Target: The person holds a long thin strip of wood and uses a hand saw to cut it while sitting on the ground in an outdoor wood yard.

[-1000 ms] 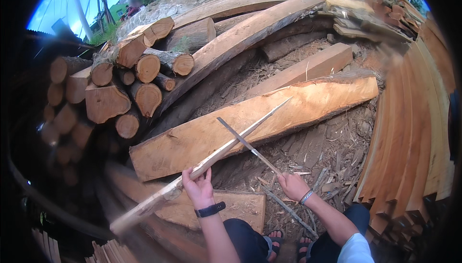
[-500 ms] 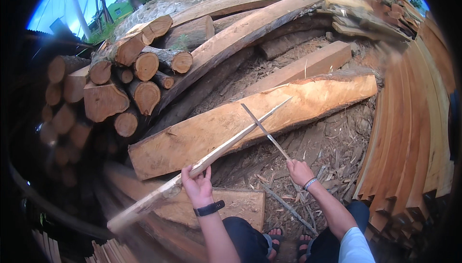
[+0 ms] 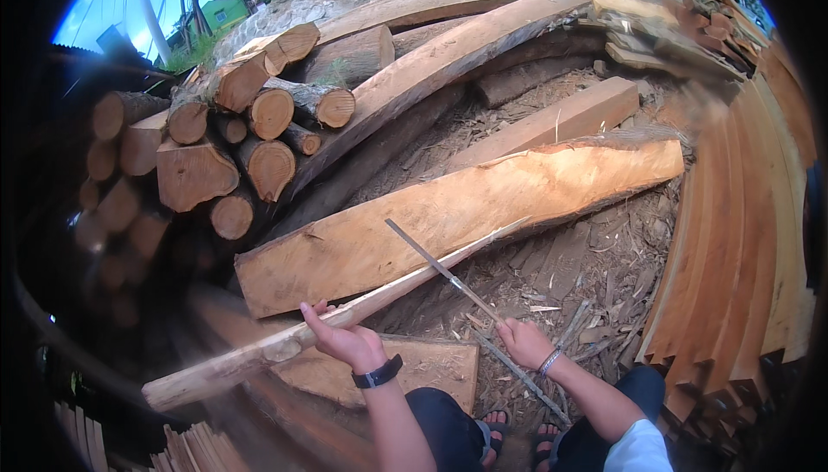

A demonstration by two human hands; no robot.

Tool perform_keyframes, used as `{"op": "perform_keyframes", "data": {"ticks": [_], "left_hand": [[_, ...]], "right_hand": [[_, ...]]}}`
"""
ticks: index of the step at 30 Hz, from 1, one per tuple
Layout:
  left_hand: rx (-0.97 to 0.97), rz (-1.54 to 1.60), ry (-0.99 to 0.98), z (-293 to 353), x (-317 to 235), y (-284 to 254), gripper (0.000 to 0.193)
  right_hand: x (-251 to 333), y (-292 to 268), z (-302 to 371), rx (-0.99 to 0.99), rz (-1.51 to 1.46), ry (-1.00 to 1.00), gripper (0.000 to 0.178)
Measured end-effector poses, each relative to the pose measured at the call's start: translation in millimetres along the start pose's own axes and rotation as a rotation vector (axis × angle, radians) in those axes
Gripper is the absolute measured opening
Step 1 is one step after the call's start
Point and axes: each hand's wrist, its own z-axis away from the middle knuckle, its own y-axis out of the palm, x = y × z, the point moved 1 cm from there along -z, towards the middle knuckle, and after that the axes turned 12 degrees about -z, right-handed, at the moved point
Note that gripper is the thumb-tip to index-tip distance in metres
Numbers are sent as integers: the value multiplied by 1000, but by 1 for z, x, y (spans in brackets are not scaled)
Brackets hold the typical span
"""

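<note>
Left hand gripping a long, pale, tapered pole, which slants from lower left toward upper right, its pointed end overlapping a broad sawn slab in view. Right hand, closed around the handle of a long narrow blade, which crosses the pole. Cut logs are stacked at left; curved-looking boards at right.

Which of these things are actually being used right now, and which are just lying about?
In use:
- pointed wooden stick, in the left hand
- thin-bladed tool, in the right hand

Lying about:
- stacked logs
- sawn boards on the right
- thin branch on the ground
</note>
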Motion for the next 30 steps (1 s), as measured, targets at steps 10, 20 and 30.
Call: {"op": "perform_keyframes", "data": {"ticks": [10, 20, 30], "left_hand": [[578, 451, 20, -17, -7, -10, 69], [371, 408, 246, 0, -27, -12, 98], [369, 428, 344, -28, -20, -45, 100]], "right_hand": [[7, 4, 2, 8, -43, -56, 44], [44, -1, 23, 83, -60, -71, 44], [30, 2, 18, 37, 27, -170, 45]]}}
